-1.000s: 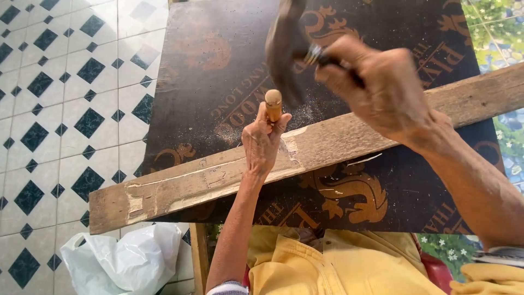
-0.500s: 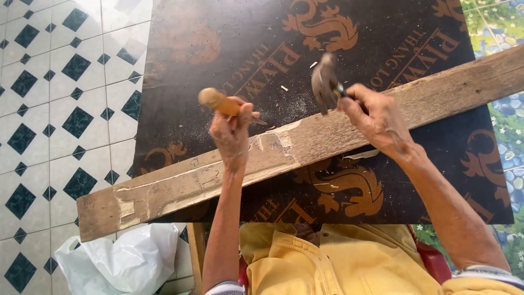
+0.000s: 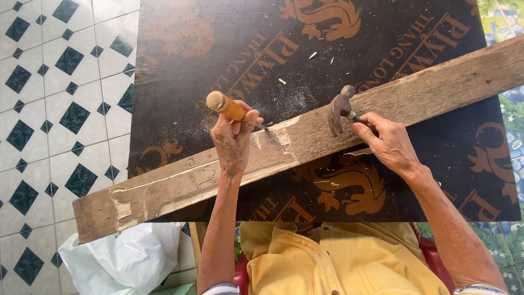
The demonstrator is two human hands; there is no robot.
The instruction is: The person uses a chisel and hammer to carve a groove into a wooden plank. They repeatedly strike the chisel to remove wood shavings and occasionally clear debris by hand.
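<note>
A long weathered wooden plank (image 3: 426, 93) lies slanted across a dark printed board (image 3: 180, 60). My left hand (image 3: 233, 141) grips a chisel with a round wooden handle (image 3: 225, 105), tilted low, its blade tip at a pale chipped notch (image 3: 275, 139) in the plank. My right hand (image 3: 388, 143) holds a metal claw hammer (image 3: 339, 107) close under the head, and the head rests down on the plank a little right of the notch.
Wood chips and sawdust (image 3: 292, 95) are scattered on the board behind the plank. Patterned floor tiles (image 3: 54, 109) lie to the left. A white plastic bag (image 3: 120, 262) sits at the lower left. My yellow trousers (image 3: 333, 262) fill the bottom edge.
The hammer has come down from high over the chisel to rest on the plank. The chisel has tipped from upright to a low slant.
</note>
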